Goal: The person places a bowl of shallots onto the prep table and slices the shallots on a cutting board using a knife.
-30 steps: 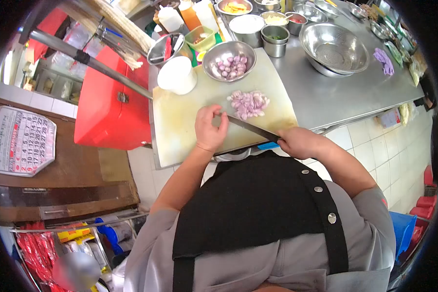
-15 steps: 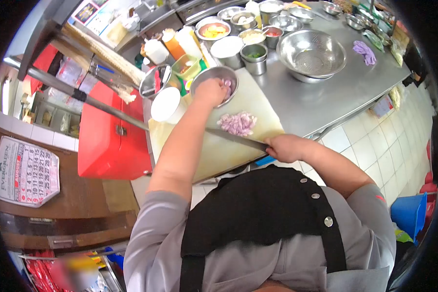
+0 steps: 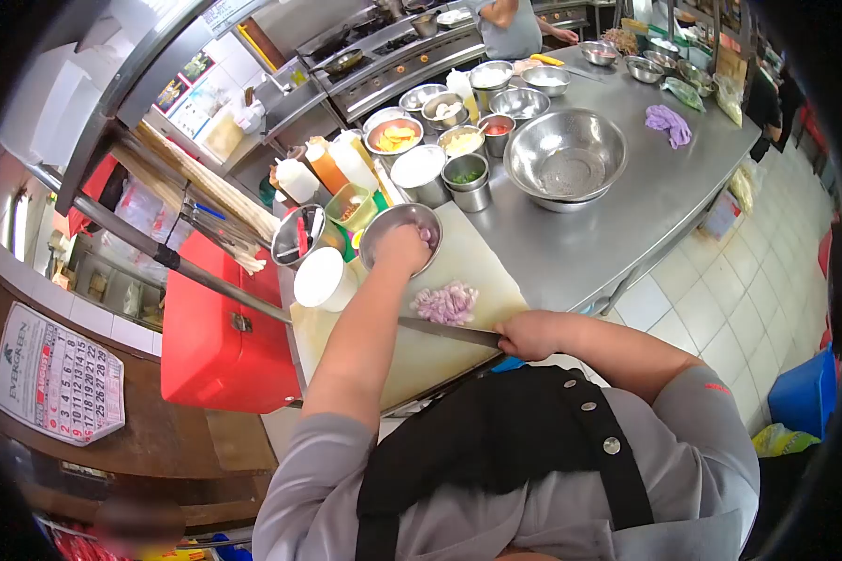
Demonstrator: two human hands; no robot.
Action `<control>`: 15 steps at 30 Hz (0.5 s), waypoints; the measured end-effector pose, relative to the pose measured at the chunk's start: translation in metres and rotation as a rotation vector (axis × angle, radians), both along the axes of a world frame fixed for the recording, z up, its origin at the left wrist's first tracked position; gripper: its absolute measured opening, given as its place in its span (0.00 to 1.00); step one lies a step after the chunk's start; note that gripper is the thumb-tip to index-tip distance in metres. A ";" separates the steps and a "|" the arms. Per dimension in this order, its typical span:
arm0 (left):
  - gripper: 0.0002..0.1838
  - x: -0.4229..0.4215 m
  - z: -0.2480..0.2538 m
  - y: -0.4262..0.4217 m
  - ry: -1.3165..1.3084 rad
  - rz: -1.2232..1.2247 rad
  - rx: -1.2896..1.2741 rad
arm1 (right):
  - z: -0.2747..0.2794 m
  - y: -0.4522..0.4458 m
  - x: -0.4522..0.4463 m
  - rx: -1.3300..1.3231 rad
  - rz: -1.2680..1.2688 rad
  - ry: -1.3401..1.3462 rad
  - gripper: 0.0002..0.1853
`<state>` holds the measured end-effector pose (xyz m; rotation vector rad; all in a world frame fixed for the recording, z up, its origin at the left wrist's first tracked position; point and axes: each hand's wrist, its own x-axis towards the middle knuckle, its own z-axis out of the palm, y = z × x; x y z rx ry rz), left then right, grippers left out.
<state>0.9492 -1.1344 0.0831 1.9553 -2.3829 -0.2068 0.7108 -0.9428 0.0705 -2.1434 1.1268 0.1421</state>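
Note:
Reaching into a steel bowl (image 3: 377,227) of shallots, my left hand (image 3: 403,249) has its fingers down among them, and the fingertips are hidden. My right hand (image 3: 530,335) is wrapped round the handle of a knife (image 3: 451,331). The blade lies low over the cutting board (image 3: 477,252), pointing left. A pile of sliced shallots (image 3: 445,304) rests on the board just beyond the blade. The white tub (image 3: 325,279) stands on the board left of the bowl, beside my left forearm.
A large steel colander (image 3: 567,159) stands on the steel table (image 3: 641,196) at the right. Small bowls and squeeze bottles (image 3: 327,166) line the far side. A red cooler (image 3: 225,327) is at the left. Another person (image 3: 510,28) stands beyond the table.
My left hand has gone from the board beside the knife into the shallot bowl. The right hand keeps the knife low near the sliced pile. The view has tilted up, showing more of the room.

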 end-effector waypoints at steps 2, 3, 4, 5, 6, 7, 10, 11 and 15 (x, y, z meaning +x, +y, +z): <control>0.19 0.007 0.004 0.005 0.104 0.026 -0.014 | 0.000 -0.001 0.000 -0.004 0.001 -0.003 0.18; 0.19 0.012 0.009 0.007 0.205 0.024 -0.036 | -0.002 -0.001 0.000 -0.011 0.001 -0.002 0.18; 0.20 0.021 0.013 0.010 0.307 0.025 -0.054 | -0.004 -0.001 -0.001 -0.013 0.003 0.000 0.18; 0.20 0.027 0.021 0.019 0.408 0.027 -0.069 | -0.004 -0.001 -0.002 -0.019 0.008 -0.011 0.18; 0.21 0.031 0.034 0.037 0.541 0.043 -0.100 | -0.004 -0.002 -0.002 -0.022 0.015 -0.023 0.18; 0.20 0.038 0.039 0.054 0.581 0.030 -0.124 | -0.005 -0.003 -0.003 -0.021 0.025 -0.034 0.18; 0.17 0.062 0.038 0.104 0.657 0.021 -0.177 | -0.001 -0.003 -0.003 -0.014 0.017 -0.023 0.18; 0.16 0.070 0.035 0.120 0.656 0.031 -0.181 | -0.001 -0.003 -0.002 -0.017 0.009 -0.025 0.18; 0.14 0.080 0.013 0.176 0.549 0.062 -0.223 | -0.006 -0.004 -0.002 -0.035 -0.007 -0.055 0.18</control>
